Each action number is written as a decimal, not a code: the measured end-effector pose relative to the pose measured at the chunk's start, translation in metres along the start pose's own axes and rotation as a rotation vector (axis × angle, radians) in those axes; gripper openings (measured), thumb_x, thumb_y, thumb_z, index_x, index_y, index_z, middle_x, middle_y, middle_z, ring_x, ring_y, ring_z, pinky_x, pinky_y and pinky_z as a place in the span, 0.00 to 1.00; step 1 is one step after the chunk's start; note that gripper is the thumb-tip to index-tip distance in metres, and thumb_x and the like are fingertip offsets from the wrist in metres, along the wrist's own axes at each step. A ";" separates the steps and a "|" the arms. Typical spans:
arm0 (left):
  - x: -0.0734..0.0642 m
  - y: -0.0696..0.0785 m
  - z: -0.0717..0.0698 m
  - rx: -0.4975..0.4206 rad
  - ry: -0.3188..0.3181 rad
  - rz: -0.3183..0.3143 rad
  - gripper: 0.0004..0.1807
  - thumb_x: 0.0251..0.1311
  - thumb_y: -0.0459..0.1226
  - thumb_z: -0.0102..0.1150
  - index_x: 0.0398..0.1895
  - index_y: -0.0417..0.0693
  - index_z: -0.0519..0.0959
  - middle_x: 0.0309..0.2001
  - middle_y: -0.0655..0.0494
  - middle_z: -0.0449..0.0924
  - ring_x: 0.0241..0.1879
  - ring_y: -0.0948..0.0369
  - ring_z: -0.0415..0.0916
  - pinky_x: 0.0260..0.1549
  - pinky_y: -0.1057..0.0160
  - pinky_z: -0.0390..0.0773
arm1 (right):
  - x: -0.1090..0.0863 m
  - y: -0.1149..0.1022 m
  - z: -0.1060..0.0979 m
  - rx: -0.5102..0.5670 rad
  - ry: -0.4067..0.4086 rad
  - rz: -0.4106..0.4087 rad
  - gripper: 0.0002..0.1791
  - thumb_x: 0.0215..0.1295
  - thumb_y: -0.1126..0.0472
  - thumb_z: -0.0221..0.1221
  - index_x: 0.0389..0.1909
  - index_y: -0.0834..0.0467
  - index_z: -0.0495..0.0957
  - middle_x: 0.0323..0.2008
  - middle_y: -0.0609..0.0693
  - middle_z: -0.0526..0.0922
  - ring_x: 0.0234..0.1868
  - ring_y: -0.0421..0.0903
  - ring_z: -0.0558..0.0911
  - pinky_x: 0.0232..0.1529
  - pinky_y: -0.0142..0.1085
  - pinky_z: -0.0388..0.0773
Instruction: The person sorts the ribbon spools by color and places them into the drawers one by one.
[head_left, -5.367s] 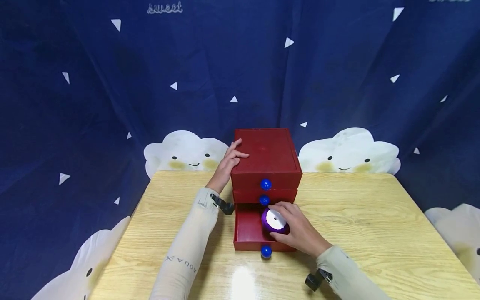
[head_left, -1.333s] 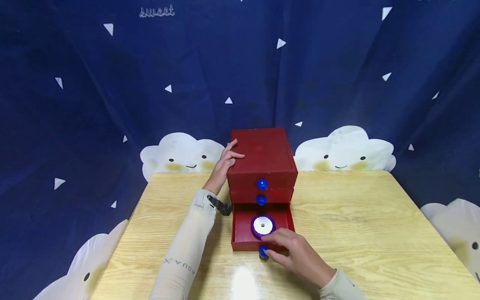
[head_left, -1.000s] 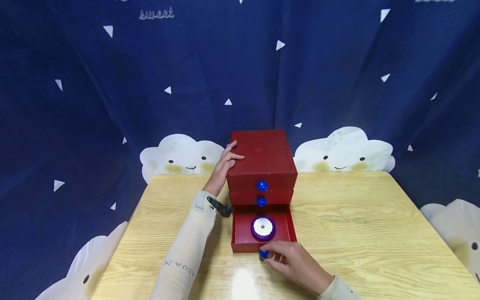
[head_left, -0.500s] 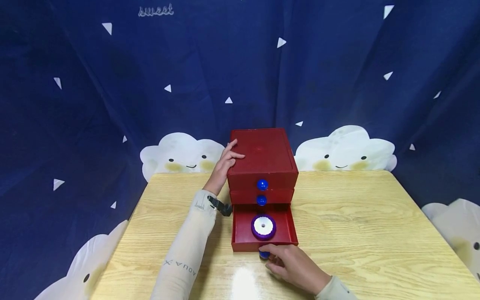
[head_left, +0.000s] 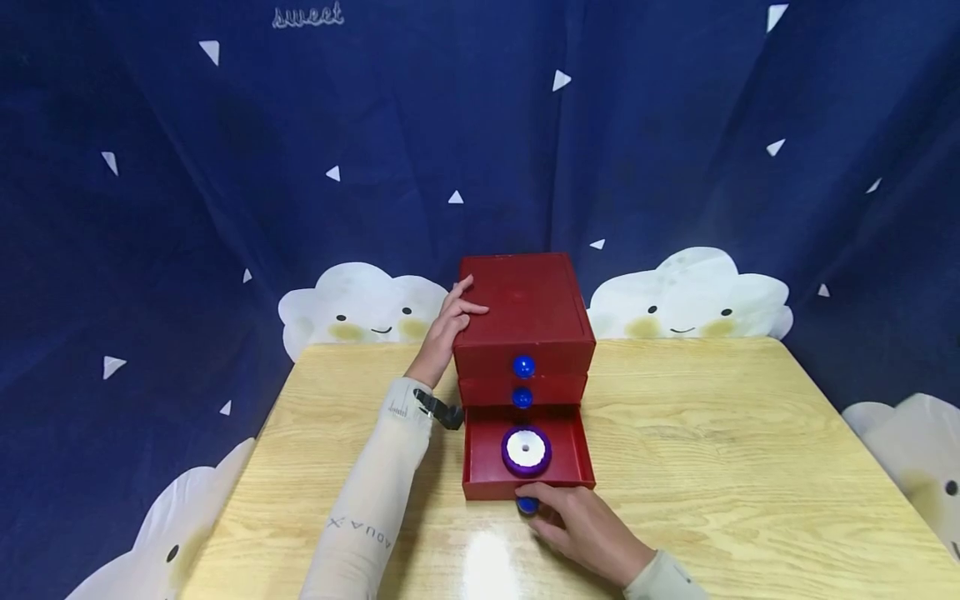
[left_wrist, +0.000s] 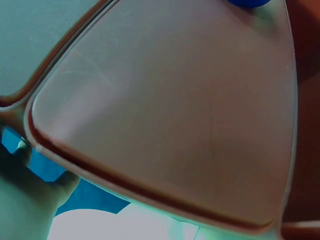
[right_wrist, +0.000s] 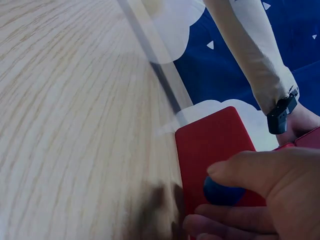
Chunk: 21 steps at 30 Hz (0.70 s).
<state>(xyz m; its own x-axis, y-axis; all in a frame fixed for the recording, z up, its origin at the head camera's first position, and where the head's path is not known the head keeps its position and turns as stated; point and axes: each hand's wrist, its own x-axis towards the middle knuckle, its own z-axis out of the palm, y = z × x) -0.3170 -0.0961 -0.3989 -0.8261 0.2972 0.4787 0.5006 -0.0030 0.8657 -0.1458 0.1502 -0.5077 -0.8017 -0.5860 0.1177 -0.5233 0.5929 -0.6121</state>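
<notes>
A red three-drawer box (head_left: 521, 300) stands on the table, its bottom drawer (head_left: 487, 492) pulled out. In that drawer lies a roll of purple ribbon (head_left: 525, 450) with a white round face and a small centre hole. My right hand (head_left: 585, 529) pinches the blue knob (right_wrist: 222, 192) of the bottom drawer between thumb and fingers. My left hand (head_left: 446, 333) rests on the box's left top edge with fingers spread over the lid. The left wrist view shows the box's side panel (left_wrist: 175, 115) close up, with part of the left hand (left_wrist: 27, 195) at its edge.
The upper two drawers, each with a blue knob (head_left: 523, 367), are pushed in. The box stands on a light wooden table (head_left: 697, 433). Behind it hangs a dark blue curtain (head_left: 420, 125) with white triangles and smiling clouds.
My right hand held the ribbon roll in the drawer, let it go there, then moved toward me and took hold of the bottom knob. The left hand has stayed on the box.
</notes>
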 end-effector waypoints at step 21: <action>0.001 0.002 0.000 0.009 0.007 -0.031 0.20 0.65 0.29 0.37 0.52 0.29 0.76 0.75 0.49 0.49 0.75 0.59 0.32 0.71 0.48 0.35 | 0.008 -0.002 0.009 -0.030 0.096 0.039 0.11 0.63 0.58 0.63 0.46 0.48 0.81 0.39 0.37 0.85 0.26 0.29 0.73 0.33 0.28 0.75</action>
<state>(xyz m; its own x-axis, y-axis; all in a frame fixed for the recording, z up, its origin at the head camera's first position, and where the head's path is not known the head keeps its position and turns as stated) -0.3166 -0.0955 -0.3965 -0.8432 0.2905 0.4523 0.4765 0.0147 0.8790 -0.1484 0.1401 -0.5125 -0.8448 -0.5073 0.1699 -0.4986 0.6315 -0.5937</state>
